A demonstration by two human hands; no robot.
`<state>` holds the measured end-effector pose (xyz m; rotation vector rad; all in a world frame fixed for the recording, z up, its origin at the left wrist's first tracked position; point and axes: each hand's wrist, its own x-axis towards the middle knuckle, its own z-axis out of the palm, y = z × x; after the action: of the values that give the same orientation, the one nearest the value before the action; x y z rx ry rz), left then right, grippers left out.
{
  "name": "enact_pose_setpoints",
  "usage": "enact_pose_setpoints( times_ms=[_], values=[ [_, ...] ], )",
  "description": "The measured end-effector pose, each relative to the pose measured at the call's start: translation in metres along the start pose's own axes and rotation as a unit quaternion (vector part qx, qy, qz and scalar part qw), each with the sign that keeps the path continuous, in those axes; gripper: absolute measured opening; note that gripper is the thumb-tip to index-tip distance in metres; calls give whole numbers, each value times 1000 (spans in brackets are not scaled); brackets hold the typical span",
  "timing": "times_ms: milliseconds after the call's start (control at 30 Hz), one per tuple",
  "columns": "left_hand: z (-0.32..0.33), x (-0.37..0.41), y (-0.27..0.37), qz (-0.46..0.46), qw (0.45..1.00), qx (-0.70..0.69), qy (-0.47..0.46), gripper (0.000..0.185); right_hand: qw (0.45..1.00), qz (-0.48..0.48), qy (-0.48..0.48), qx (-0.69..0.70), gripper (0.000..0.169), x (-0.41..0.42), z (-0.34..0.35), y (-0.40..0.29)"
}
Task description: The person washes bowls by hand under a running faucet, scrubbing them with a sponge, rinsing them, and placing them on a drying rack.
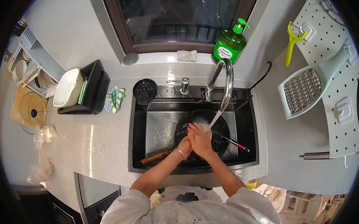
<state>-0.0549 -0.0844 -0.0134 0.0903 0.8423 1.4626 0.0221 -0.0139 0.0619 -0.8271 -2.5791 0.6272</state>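
Note:
In the black sink (156,121), my left hand (185,146) and my right hand (199,139) meet above a dark round pan (221,125) with a wooden handle (156,157). My right hand lies over the fingers of my left. A whitish, partly clear thing (202,122) shows just past my right fingertips; whether it is a dish or splashing water cannot be made out. Water (214,119) runs onto that spot from the curved chrome faucet (229,83). A utensil with a red-tipped handle (239,145) rests across the pan's right side. My palms are hidden.
Green dish soap (227,46) and a scouring pad (187,55) stand on the windowsill. Left of the sink are a cloth (116,100), a black bin (92,91) with a white colander (68,87), and a glass lid (32,112). A grater (303,90) hangs at right.

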Motion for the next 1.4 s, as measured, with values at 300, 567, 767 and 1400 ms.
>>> enact_pose_setpoints(
  times_ms=[300, 567, 767, 1400],
  values=[
    [38, -20, 25, 91, 989, -115, -13, 26, 619, 398, 45, 675, 56, -4, 32, 56],
    [23, 8, 19, 69, 994, -83, 34, 19, 996, 26, 63, 60, 55, -18, 29, 5],
    [24, -11, 21, -13, 1000, -5, -16, 23, 876, 314, -118, 346, 44, 29, -1, 51],
    [47, -11, 9, 22, 999, 31, -16, 20, 769, 308, -108, 550, 58, 22, -12, 86]
  ],
)
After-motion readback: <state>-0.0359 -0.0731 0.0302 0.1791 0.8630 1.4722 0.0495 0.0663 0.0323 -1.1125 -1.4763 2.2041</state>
